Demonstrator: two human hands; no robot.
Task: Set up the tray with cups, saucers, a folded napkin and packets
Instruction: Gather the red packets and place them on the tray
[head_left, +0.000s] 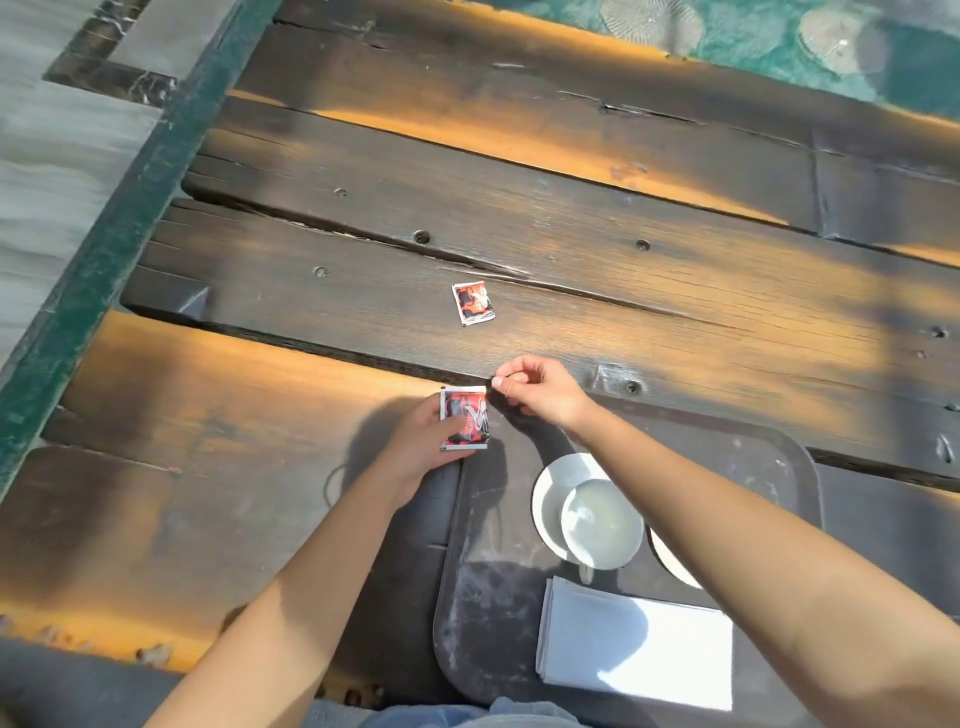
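Observation:
My left hand (426, 441) holds a red, black and white packet (466, 419) just off the far left corner of the dark tray (483, 597). My right hand (535, 389) hovers beside the packet's top right corner with fingers pinched; whether it touches the packet is unclear. A second matching packet (472, 303) lies alone on the wooden table (260, 467), farther away. On the tray sit a white cup (602, 525) on a saucer (553, 493), the edge of another saucer (672, 564) mostly hidden by my right arm, and a folded white napkin (634, 644).
The table is made of dark, weathered planks with gaps and bolt holes. A green metal frame (119, 228) runs along its left edge, with grey floor beyond. Teal patterned ground (779, 41) shows past the far edge.

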